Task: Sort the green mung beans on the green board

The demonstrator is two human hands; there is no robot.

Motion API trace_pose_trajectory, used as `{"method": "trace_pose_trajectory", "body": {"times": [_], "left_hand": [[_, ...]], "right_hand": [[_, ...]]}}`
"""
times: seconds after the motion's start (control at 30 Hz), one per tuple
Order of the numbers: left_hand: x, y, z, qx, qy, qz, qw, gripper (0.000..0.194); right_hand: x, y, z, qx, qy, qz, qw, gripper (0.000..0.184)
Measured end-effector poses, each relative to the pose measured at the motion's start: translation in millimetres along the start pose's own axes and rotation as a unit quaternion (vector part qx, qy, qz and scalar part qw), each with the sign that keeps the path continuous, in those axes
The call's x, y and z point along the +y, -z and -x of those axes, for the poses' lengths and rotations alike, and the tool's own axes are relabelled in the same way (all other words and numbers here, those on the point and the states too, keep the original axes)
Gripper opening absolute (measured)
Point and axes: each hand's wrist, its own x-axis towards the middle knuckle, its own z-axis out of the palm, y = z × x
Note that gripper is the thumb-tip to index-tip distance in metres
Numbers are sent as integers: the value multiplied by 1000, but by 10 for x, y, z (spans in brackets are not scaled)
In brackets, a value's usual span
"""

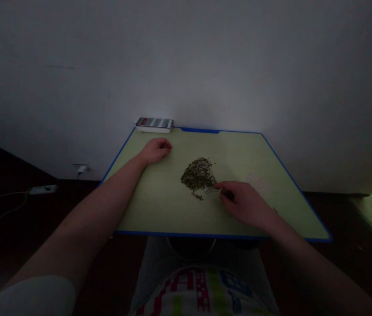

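A heap of small brown-green grains [199, 174] lies in the middle of the pale table [159, 197]. My right hand [243, 202] is at the heap's lower right edge, its fingers pinched on a small, thin, see-through tool [211, 191]; its exact kind is too dim to make out. Several loose grains lie apart just below the heap. On the table to the left of the heap rests my left hand [156, 150], its fingers curled in and nothing visible in them. A faint scatter of pale grains [256, 182] lies beyond my right hand.
A phone [155, 122] lies on a white box [155, 130] at the table's far left corner, near the wall. Blue edging [189, 234] runs around the table. A power strip [43, 189] with cables is on the left, below a wall plug [82, 168].
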Motion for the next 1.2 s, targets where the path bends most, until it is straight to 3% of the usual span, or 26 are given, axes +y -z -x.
{"method": "trace_pose_trajectory", "body": {"times": [0.4, 1.2], "left_hand": [[-7, 15, -9, -6, -16, -29, 999, 21], [-11, 7, -18, -5, -5, -12, 1000, 19]], "right_hand": [[3, -55, 34, -22, 11, 4, 1000, 34], [-67, -140, 11, -4, 24, -9, 1000, 34]]}}
